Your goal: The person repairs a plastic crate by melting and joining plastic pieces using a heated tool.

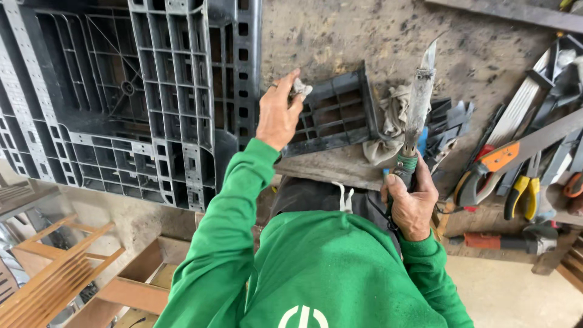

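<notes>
Left hand [278,115] pinching grey wad [299,91] against black plastic piece [331,115] on bench [340,36], right hand [412,203] gripping soldering iron [418,106] upright.

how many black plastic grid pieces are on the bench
2: the large pallet at the left, and a small broken-off section beside the left hand. More may lie hidden under the rags and tools.

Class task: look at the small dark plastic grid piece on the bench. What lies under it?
The small dark plastic grid piece rests on a worn wooden board, with a dirty cloth rag beside it. The left hand touches its corner; whatever lies directly beneath is covered.
</notes>
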